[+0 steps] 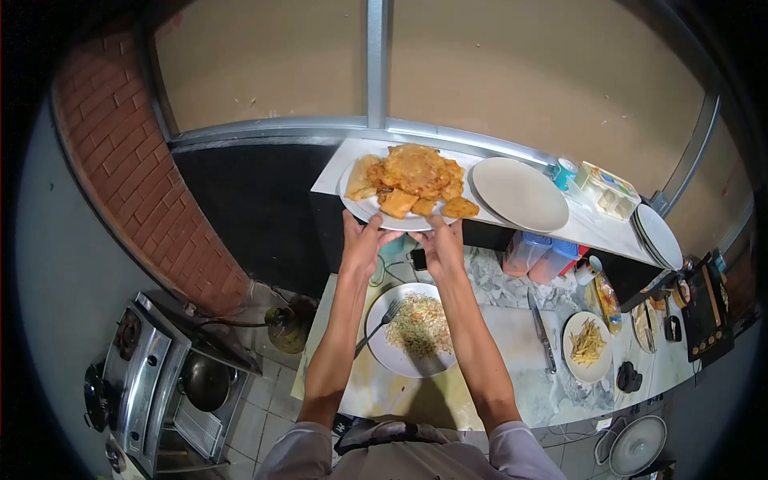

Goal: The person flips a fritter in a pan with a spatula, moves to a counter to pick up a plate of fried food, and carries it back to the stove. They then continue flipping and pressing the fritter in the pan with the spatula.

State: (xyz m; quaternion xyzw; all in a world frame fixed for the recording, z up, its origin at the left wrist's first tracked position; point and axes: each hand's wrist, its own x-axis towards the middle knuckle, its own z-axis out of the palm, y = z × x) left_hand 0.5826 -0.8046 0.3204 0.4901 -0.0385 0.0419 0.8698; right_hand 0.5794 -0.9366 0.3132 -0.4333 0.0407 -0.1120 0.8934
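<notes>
Head view: left hand [362, 244] and right hand [441, 246] clasp the plate [410, 225]; keep it level, contact with the shelf [590, 218] being unclear.

A hand could pass along the worktop [488, 280] between the right forearm [474, 336] and the knife [542, 332], though lidded containers [526, 253] hemmed the far end. On the shelf [596, 232], the wide plate [520, 192] obstructed the held plate's [364, 213] right; leftward lay open air.

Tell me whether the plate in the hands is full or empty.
Full: golden food covers most of the plate, held at its near edge by the left hand and right hand.
</notes>
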